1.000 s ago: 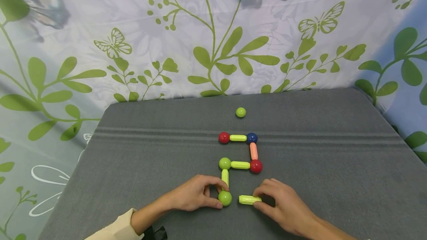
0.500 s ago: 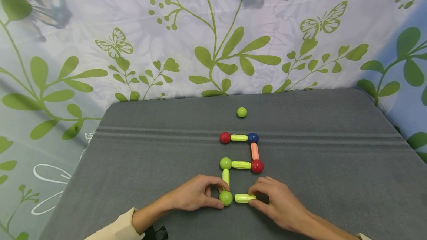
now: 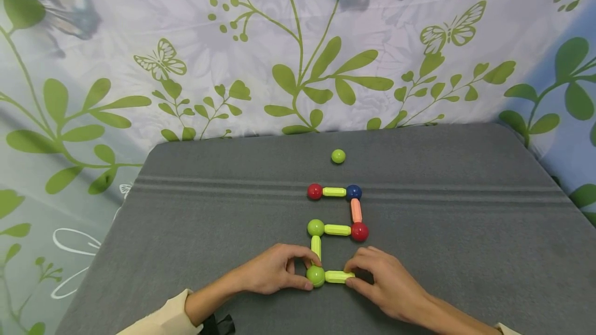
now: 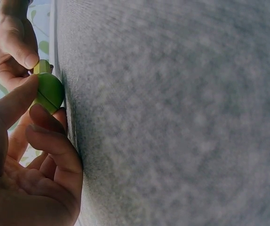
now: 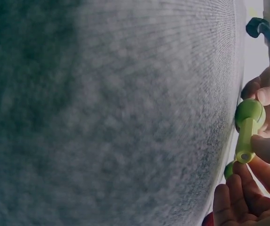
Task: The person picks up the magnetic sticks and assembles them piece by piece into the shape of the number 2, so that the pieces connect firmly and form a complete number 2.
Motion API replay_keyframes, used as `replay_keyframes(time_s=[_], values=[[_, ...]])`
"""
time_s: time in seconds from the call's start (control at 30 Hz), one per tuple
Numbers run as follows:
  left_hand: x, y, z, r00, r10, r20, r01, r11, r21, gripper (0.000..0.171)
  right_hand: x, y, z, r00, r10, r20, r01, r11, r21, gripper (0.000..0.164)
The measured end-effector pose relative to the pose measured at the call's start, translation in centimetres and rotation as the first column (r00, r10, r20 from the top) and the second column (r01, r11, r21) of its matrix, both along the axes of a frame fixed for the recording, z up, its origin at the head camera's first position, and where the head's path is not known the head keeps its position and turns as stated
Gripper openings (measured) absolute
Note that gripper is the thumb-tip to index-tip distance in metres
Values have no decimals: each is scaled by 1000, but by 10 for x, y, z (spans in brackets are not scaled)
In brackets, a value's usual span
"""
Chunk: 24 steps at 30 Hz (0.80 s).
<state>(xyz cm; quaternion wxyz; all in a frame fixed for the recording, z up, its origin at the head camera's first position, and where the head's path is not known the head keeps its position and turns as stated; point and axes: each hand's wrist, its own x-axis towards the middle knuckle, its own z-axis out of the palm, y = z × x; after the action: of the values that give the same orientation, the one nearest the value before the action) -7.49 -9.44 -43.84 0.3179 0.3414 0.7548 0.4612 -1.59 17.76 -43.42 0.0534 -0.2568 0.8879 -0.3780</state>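
Observation:
Between thumb and fingers my left hand (image 3: 274, 270) pinches a green ball (image 3: 316, 276) at the near end of a chain of balls and magnetic rods. My right hand (image 3: 388, 280) grips the right end of a yellow-green rod (image 3: 339, 276), whose left end meets that ball. In the right wrist view the rod (image 5: 246, 140) runs straight from the ball (image 5: 250, 113), its free end showing a small round hole. From the held ball, another yellow-green rod (image 3: 316, 248) leads away to a second green ball (image 3: 315, 227), partly behind my left fingertips.
Farther along the chain come a yellow-green rod (image 3: 337, 230), a red ball (image 3: 359, 231), an orange rod (image 3: 356, 211), a blue ball (image 3: 354, 192), another rod (image 3: 334, 192) and a red ball (image 3: 314, 191). A loose green ball (image 3: 338, 156) lies toward the back of the grey table (image 3: 209, 211).
My right hand has moved left with the rod, closing the gap until its end meets the green ball. The left hand has kept its pinch on the ball.

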Motion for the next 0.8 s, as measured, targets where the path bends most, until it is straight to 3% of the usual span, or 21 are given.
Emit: replay_keyframes(time_s=[0.23,0.47,0.8], values=[[0,0,0,1000,-4,-1,4,1000,-1,29,-1,1,-1,1000,2,25,-3,1000,30,11],[0,0,0,1000,-5,6,5,1000,2,29,2,1,-2,1000,10,-14,-10,1000,28,9],[0,0,-1,1000,-9,1,9,1000,0,29,1,0,-1,1000,1,22,-2,999,49,10]])
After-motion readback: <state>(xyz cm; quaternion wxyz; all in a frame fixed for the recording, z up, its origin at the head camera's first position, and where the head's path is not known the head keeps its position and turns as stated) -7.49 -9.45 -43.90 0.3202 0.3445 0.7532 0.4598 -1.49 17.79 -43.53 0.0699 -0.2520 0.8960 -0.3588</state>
